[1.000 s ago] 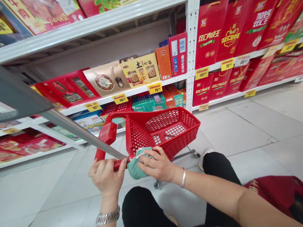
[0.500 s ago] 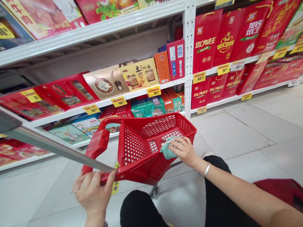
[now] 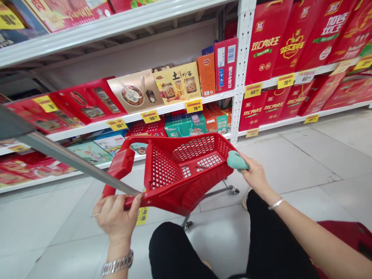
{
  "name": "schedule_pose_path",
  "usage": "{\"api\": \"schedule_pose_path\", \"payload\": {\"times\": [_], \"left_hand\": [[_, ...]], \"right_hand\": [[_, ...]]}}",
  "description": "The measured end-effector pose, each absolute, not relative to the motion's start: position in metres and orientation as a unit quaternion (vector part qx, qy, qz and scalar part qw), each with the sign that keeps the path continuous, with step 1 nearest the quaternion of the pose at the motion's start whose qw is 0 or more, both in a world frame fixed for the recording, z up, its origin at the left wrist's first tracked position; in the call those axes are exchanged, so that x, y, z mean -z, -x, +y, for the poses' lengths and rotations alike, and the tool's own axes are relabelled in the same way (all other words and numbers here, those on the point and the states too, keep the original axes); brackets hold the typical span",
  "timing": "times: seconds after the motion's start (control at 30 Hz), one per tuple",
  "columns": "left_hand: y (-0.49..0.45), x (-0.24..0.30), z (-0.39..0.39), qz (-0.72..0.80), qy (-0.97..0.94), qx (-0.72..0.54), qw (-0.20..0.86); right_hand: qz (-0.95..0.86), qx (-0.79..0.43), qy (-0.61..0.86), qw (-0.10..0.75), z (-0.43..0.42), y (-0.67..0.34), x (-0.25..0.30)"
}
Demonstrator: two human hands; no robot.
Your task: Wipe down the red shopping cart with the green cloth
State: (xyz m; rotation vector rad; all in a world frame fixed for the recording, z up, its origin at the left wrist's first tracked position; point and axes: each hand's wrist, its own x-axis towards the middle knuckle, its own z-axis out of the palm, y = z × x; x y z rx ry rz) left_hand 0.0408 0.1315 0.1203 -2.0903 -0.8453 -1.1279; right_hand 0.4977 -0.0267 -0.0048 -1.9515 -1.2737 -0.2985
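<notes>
A person's left hand [image 3: 117, 219], watch [image 3: 117, 266] on the wrist, grips the red cart [image 3: 165, 170] where it meets a steel pole [image 3: 72, 159]; the right hand [image 3: 255, 174], bangle [image 3: 275, 204] on the wrist, presses a teal cloth [image 3: 236, 161] to the cart's right rim; red gift bags [image 3: 266, 42] and boxes [image 3: 177, 83] line white shelves [image 3: 116, 27] just ahead.

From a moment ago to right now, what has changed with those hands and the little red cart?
The right hand has carried the teal cloth across the red plastic shopping cart, from inside the basket out to its right rim, and still holds it. The left hand stays on the cart's handle, and the shelves stay as they were.
</notes>
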Motion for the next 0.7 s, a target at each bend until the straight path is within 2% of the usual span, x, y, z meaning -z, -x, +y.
{"api": "schedule_pose_path", "payload": {"times": [0.2,0.37,0.5,0.7], "left_hand": [[-0.040,-0.117,0.139,-0.383,0.783,0.426,0.244],[-0.040,-0.117,0.140,-0.390,0.782,0.432,0.222],[-0.039,-0.117,0.141,-0.407,0.778,0.432,0.207],[-0.035,-0.115,0.143,-0.379,0.785,0.425,0.247]], "right_hand": [[-0.699,0.227,0.578,0.354,-0.024,-0.382,-0.022],[-0.758,0.301,0.430,0.388,0.009,-0.332,-0.018],[-0.753,0.337,0.397,0.401,0.029,-0.338,0.003],[-0.759,0.342,0.423,0.359,0.023,-0.375,0.027]]}}
